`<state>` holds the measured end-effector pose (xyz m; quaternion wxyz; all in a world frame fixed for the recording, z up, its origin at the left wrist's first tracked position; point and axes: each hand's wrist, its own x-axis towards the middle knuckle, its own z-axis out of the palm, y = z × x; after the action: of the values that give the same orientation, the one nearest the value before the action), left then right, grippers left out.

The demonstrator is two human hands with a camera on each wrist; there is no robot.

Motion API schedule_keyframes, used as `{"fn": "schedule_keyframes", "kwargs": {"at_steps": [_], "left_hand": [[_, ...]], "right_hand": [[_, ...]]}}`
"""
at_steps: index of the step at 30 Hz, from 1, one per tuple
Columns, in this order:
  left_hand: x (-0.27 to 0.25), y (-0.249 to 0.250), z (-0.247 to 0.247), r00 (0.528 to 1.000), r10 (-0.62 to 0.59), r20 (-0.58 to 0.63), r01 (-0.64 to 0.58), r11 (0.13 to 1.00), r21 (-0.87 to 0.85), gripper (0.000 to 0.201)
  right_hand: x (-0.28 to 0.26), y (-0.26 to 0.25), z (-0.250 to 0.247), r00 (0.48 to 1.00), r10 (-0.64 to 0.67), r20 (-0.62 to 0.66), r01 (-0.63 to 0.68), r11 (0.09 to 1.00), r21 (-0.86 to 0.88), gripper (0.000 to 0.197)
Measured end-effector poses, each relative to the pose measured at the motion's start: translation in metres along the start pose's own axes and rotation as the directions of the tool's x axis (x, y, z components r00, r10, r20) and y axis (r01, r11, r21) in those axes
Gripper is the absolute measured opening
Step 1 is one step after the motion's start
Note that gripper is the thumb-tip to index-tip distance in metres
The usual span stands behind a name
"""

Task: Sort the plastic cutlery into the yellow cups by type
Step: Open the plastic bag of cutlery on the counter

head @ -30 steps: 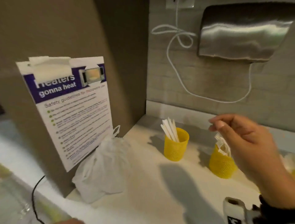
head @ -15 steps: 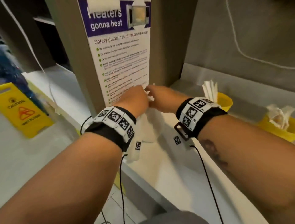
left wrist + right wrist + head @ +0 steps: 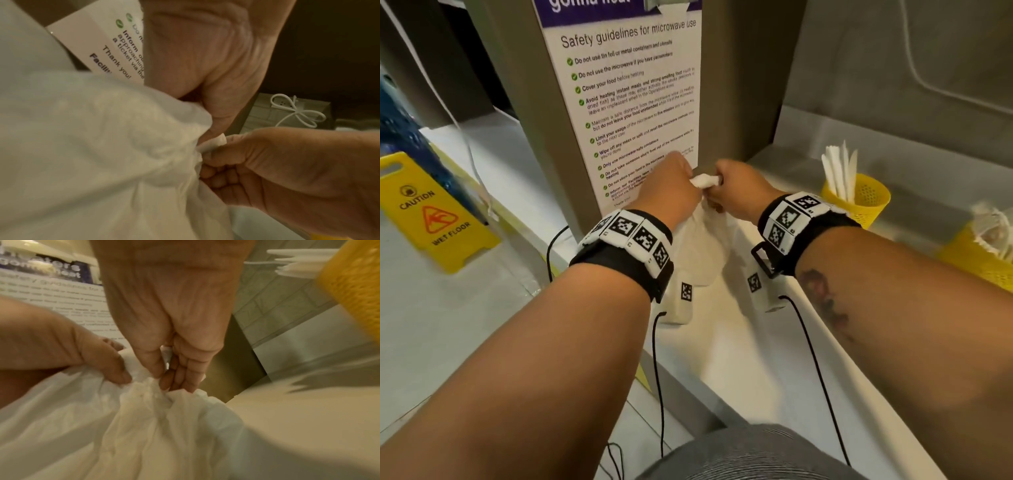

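Both my hands have closed in from the cups onto the white bag [image 3: 698, 240] on the counter [image 3: 750, 359]: left hand [image 3: 671, 192] and right hand [image 3: 739, 188] pinch its knotted neck. I pull gently apart, keeping it clear of the yellow cups [image 3: 866, 198].

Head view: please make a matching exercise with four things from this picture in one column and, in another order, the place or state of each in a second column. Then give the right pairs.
Things
1. white plastic bag
2. yellow cup with white sticks
3. wet floor sign
4. microwave safety poster

Places or states
A. stands on the floor at the left
B. fixed to the brown panel
C. gripped at its top by the left hand and the right hand
D. stands on the counter, right of the hands

Pairs: 1-C, 2-D, 3-A, 4-B
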<state>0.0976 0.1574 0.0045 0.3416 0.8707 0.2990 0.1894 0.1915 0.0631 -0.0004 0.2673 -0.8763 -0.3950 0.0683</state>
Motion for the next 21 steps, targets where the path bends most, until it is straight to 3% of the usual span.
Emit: {"fn": "schedule_keyframes", "kwargs": {"at_steps": [3,5,8,14,17,21], "left_hand": [[-0.001,-0.004,0.0,0.997,0.003,-0.076,-0.01,0.996,-0.09,0.025],[0.0,-0.006,-0.004,0.995,0.043,-0.095,-0.053,0.994,-0.096,0.025],[0.0,-0.002,-0.01,0.993,0.121,0.007,-0.12,0.989,-0.089,0.027],[-0.017,0.041,-0.012,0.929,0.323,0.181,-0.274,0.929,-0.249,0.029],[-0.026,0.067,-0.004,0.859,0.415,0.301,-0.299,0.883,-0.362,0.032],[-0.045,0.099,0.02,0.689,0.531,0.494,-0.266,0.819,-0.509,0.024]], "right_hand": [[-0.006,0.003,-0.007,0.994,0.085,-0.065,-0.071,0.98,0.185,0.011],[-0.012,0.006,-0.014,0.991,0.087,-0.103,-0.069,0.983,0.168,0.006],[-0.024,0.008,-0.026,0.995,-0.017,-0.094,0.014,0.999,-0.037,0.014],[-0.064,0.001,-0.053,0.99,-0.08,-0.113,0.094,0.988,0.125,0.025],[-0.092,0.017,-0.078,0.992,-0.032,-0.126,0.048,0.99,0.13,0.027],[-0.145,0.047,-0.112,0.998,0.056,-0.038,-0.046,0.974,0.223,0.033]]}}
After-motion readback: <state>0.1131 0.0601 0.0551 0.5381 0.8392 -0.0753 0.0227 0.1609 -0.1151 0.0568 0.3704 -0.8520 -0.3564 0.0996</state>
